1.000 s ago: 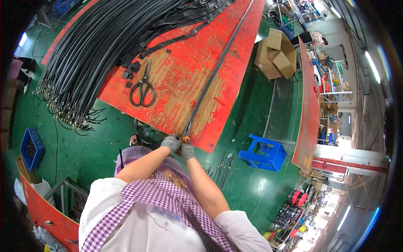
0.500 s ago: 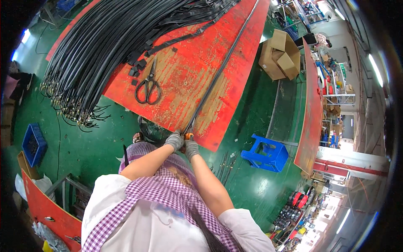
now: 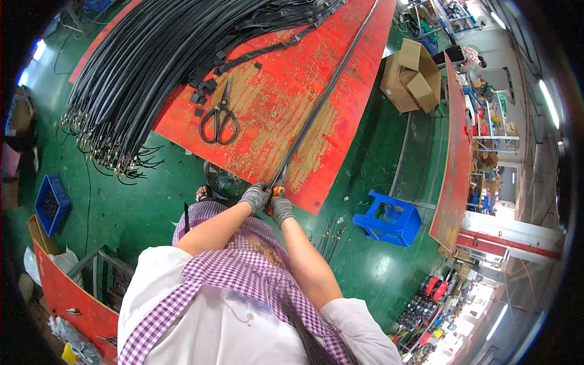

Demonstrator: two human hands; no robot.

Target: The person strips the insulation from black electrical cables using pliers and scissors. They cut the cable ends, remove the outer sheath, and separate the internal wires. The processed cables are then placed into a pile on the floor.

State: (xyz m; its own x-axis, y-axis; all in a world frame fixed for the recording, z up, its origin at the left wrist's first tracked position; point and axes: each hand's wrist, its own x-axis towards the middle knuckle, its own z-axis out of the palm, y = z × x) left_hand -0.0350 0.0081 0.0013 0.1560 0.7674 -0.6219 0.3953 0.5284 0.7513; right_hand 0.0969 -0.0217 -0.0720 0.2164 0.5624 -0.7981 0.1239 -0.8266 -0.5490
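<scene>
My left hand, in a grey glove, closes around the near end of a long black cable at the table's front edge. Right beside it my gloved right hand grips an orange-handled tool; its working end is too small to make out. From my hands the cable stretches away across the worn red table to its far end. Black-handled scissors lie partly spread on the tabletop to the left. Small black pieces are scattered beyond them.
A thick bundle of black cables covers the table's left side, its metal-tipped ends hanging over the edge. A blue stool stands on the green floor at right, near an opened cardboard box. At far left sits a blue crate.
The view has shifted slightly, so the table and stool sit a little differently in the picture. Both hands stay together at the cable's near end, the orange-handled tool still in my right hand.
</scene>
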